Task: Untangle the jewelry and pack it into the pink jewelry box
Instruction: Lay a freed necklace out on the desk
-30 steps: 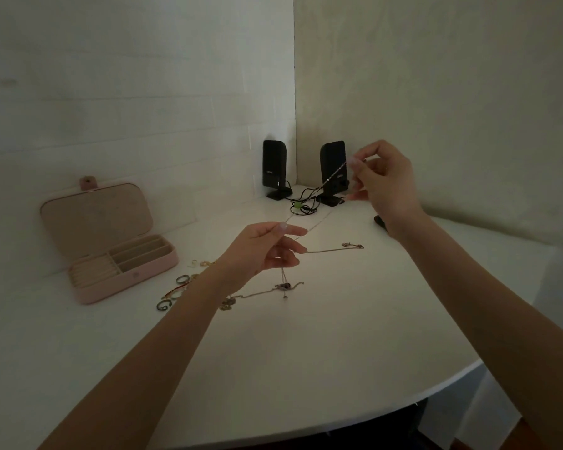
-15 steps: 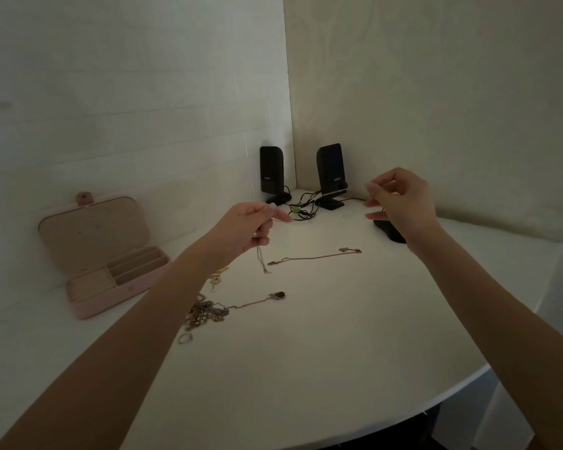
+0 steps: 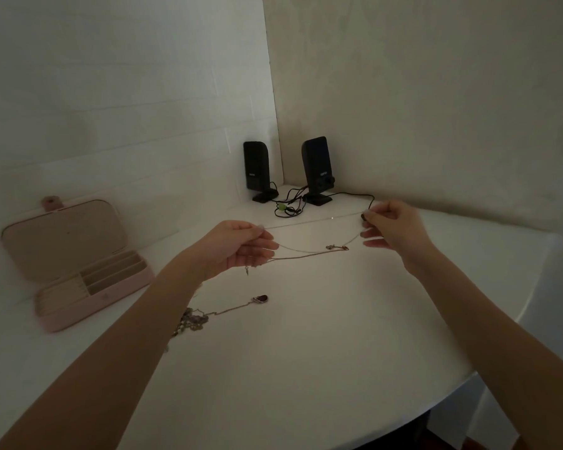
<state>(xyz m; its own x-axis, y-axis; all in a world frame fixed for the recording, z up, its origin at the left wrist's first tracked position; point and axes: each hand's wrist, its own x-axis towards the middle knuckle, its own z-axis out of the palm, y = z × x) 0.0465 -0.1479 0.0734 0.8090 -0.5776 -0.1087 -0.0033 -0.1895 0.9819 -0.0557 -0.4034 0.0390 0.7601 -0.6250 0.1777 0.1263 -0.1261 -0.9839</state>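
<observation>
A thin chain necklace is stretched nearly level above the white table, with a slack strand sagging below it. My left hand pinches one end, my right hand pinches the other. A second gold chain lies on the table under them. Nearer me lies a chain with a dark red pendant, leading to a tangled heap of jewelry partly hidden by my left forearm. The pink jewelry box stands open at the left against the wall, its compartments showing.
Two black speakers stand in the far corner with a bundle of black cables in front. The table's curved edge runs along the right and front. Walls close off the back and left.
My hands have spread apart and drawn the thin chain taut between them; my right hand dropped lower. The camera view has shifted slightly.
</observation>
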